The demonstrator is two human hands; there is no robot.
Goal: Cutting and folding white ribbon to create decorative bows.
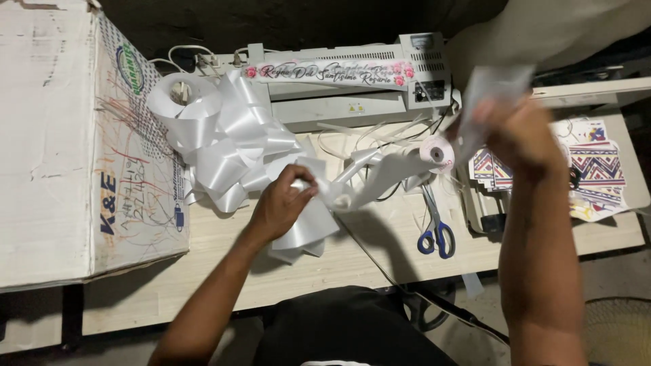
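At a pale wooden table (224,271), the left hand (279,207) pinches a loop of white satin ribbon (308,224) at centre, fingers closed on it; the right hand (519,132), raised at far right, grips the ribbon's blurred free end. Blue-handled scissors (435,230) lie between the hands; a laminating machine (352,81) sits at the far edge; a cardboard box (61,142) stands left.

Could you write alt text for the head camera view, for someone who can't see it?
A person's left hand pinches wide white satin ribbon on a pale wooden table, while the raised right hand grips its blurred end. Blue-handled scissors, a grey laminating machine and a large cardboard box surround them.
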